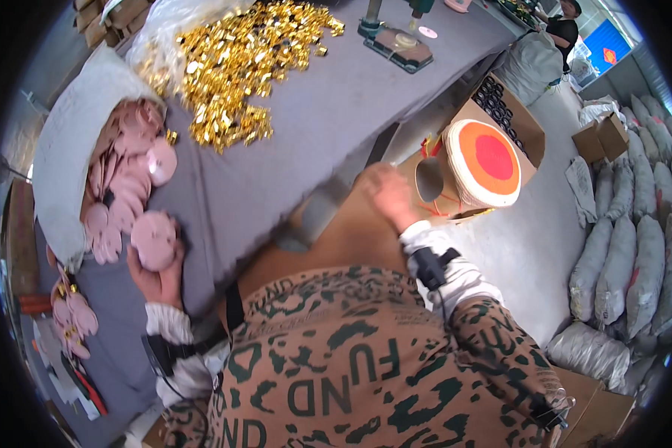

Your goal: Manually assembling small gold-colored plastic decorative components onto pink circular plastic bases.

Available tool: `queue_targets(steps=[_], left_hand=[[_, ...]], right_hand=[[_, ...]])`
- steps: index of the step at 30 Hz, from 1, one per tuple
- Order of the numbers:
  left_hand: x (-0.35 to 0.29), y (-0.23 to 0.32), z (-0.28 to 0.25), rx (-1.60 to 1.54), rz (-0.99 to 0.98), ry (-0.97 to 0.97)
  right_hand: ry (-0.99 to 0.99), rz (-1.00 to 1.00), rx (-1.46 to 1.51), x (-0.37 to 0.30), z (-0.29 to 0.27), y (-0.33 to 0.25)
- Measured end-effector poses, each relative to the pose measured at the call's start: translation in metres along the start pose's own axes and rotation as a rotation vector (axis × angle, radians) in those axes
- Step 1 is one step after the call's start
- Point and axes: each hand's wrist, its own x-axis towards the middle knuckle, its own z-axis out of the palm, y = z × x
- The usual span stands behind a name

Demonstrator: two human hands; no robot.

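Observation:
My left hand (159, 278) is closed around a pink round disc (155, 239), its thumb along the edge, at the left side of the cloth-covered table. Just beyond it, more pink discs (127, 183) spill from the mouth of a white sack (63, 153). My right hand (388, 196) is over brown cardboard (351, 243) in front of my body, left of a round woven cushion (493, 163) with an orange and red centre. Its fingers are smeared by motion, and whether they hold anything cannot be made out.
A heap of small shiny gold pieces (239, 67) covers the far part of the grey table cloth (306, 119). A small press-like tool (397, 46) stands at the far edge. Black round parts (496, 108) fill a box on the right. Stacked white sacks (620, 257) line the right; a person (564, 31) is far off.

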Motion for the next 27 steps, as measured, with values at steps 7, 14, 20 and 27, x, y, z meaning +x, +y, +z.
queue_targets(steps=[7,14,20,27], left_hand=[[0.011,-0.003,0.002,0.025,0.004,-0.028],[0.006,-0.008,0.000,0.050,0.021,-0.048],[0.008,-0.005,-0.001,0.089,0.044,-0.064],[0.016,-0.005,-0.005,0.055,0.017,-0.066]], right_hand=[[-0.356,1.022,1.729,-0.054,-0.032,0.074],[-0.456,0.789,1.903,-0.064,-0.053,0.051],[-0.334,0.643,1.714,-0.060,-0.053,0.033],[-0.484,0.721,1.669,-0.055,-0.065,-0.002]])
